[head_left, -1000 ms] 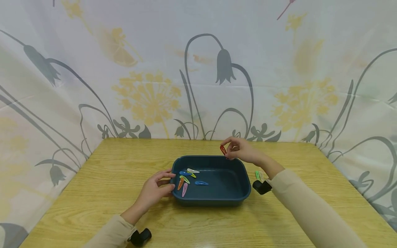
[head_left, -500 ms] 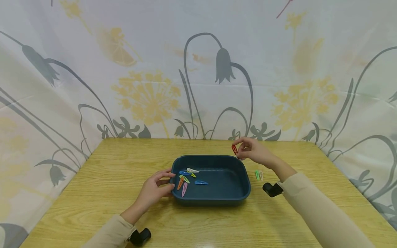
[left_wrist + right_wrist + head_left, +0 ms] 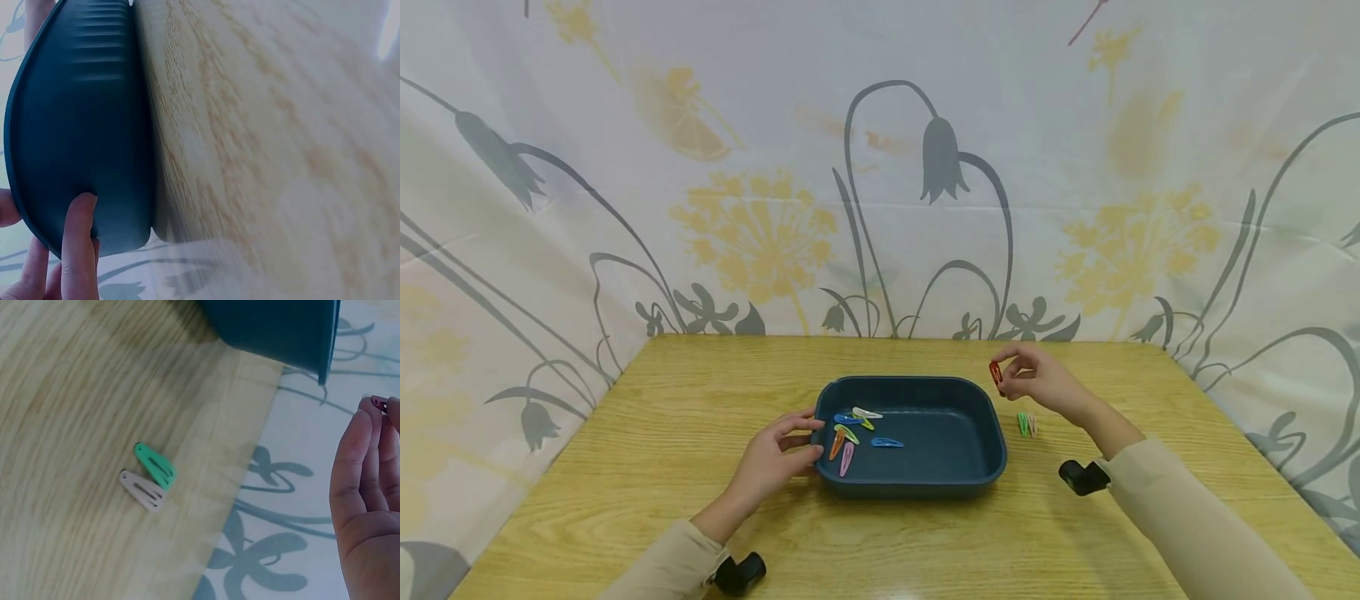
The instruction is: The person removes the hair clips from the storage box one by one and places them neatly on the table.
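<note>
A dark blue plastic tub [image 3: 917, 492] stands mid-table in the head view. My left hand [image 3: 772, 457] grips its left rim; in the left wrist view one finger [image 3: 79, 237] presses the outer wall while another digit lies across the rim. Between right thumb and fingertips I pinch a red snap hair clip [image 3: 996, 372], my right hand [image 3: 1041, 382] being raised just outside the tub's far right corner. Inside the tub, toward its left, lie several hair clips: blue [image 3: 887, 442], orange [image 3: 837, 444], pink [image 3: 847, 459], white [image 3: 867, 412] and yellow-green ones.
Right of the tub, a green hair clip [image 3: 154, 465] and a pale pink hair clip [image 3: 143, 490] lie side by side on the wooden table [image 3: 700, 400]. Patterned cloth [image 3: 880, 208] hangs behind the table. A black wrist camera [image 3: 1082, 477] sticks out under the right sleeve.
My right hand has moved rightward and slightly lower with the red hair clip, from over the tub's far rim to outside its right corner. The left hand and tub stay put.
</note>
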Demonstrator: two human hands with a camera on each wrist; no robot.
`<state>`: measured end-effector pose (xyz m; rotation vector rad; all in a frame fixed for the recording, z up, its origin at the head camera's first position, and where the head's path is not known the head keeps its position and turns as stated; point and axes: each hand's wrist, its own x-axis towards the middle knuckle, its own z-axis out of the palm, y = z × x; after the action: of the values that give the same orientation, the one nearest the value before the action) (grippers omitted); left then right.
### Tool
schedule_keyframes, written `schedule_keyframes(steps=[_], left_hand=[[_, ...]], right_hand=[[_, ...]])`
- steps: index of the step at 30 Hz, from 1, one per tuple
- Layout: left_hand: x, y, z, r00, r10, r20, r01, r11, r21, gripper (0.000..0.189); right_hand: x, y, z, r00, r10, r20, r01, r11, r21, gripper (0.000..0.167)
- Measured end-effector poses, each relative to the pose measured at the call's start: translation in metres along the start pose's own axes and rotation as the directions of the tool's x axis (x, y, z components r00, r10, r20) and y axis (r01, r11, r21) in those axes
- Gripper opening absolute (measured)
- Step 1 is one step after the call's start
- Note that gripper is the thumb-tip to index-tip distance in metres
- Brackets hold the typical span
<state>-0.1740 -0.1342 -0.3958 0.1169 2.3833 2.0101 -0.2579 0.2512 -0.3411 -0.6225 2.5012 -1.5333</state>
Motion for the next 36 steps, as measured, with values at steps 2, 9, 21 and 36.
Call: schedule_keyframes(steps=[2, 9, 21, 36], left_hand=[[0.0, 0.0, 0.0, 1.0, 0.001, 0.001, -0.001, 1.0, -0.001, 0.029], [-0.001, -0.001, -0.001, 1.0, 0.013, 0.01, -0.013, 1.0, -0.002, 0.029], [-0.001, -0.001, -0.001, 1.0, 0.015, 0.014, -0.015, 1.0, -0.003, 0.029], [-0.001, -0.001, 0.0, 1.0, 0.014, 0.002, -0.015, 1.0, 0.001, 0.028]], right_hand=[[-0.003, 0.003, -0.001, 1.0, 0.018, -0.015, -0.018, 1.0, 0.004, 0.036], [-0.011, 0.01, -0.003, 0.999, 0.032, -0.04, -0.032, 0.999, 0.01, 0.036], [-0.028, 0.026, -0.007, 0.996, 0.053, -0.07, -0.053, 0.999, 0.004, 0.034], [-0.046, 0.046, -0.015, 0.988, 0.126, -0.093, -0.125, 0.992, 0.012, 0.034]])
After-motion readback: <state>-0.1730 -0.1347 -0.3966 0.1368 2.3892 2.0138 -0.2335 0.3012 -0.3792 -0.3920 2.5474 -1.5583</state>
